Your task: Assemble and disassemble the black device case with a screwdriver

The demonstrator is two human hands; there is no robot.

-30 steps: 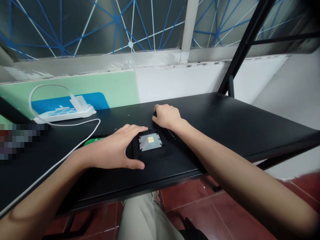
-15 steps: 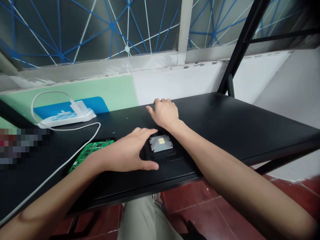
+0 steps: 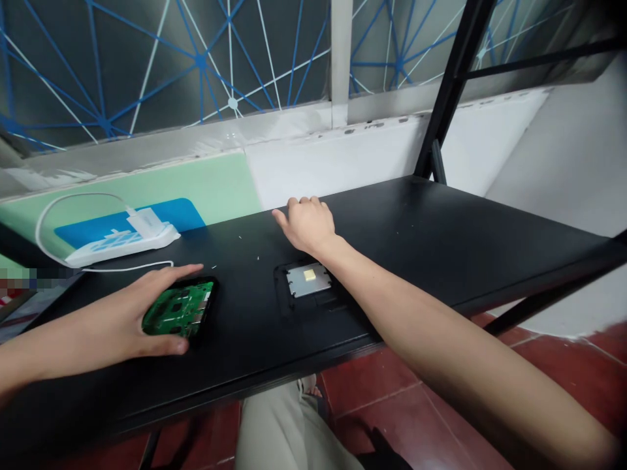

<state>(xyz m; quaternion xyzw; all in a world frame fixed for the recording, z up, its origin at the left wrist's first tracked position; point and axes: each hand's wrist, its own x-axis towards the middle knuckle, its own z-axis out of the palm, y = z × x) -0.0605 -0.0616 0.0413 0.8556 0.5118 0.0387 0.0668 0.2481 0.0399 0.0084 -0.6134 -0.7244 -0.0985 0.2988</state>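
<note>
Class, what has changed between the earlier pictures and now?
The left hand has moved left from the silver plate to the green circuit board, now spanning it; whether it grips is unclear. The right hand has shifted slightly toward the wall, thumb now spread. The plate still lies on the desk.
</note>
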